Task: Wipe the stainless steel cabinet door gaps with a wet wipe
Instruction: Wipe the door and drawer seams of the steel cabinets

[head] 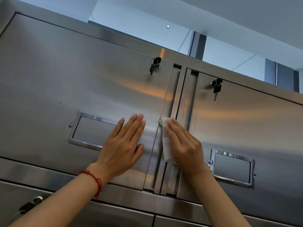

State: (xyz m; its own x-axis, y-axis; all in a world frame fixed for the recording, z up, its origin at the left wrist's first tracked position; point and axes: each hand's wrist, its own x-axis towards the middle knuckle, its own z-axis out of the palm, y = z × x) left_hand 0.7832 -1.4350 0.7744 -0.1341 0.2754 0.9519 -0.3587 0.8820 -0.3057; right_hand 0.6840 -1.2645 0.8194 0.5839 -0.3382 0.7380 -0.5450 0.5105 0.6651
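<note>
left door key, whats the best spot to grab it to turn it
Pinch the black head of the inserted key at the left door lock, coming straight from the front; a second key dangles below on the ring, so avoid that one.

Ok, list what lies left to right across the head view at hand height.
Left label frame → left hand → wet wipe → right hand → right label frame.
</note>
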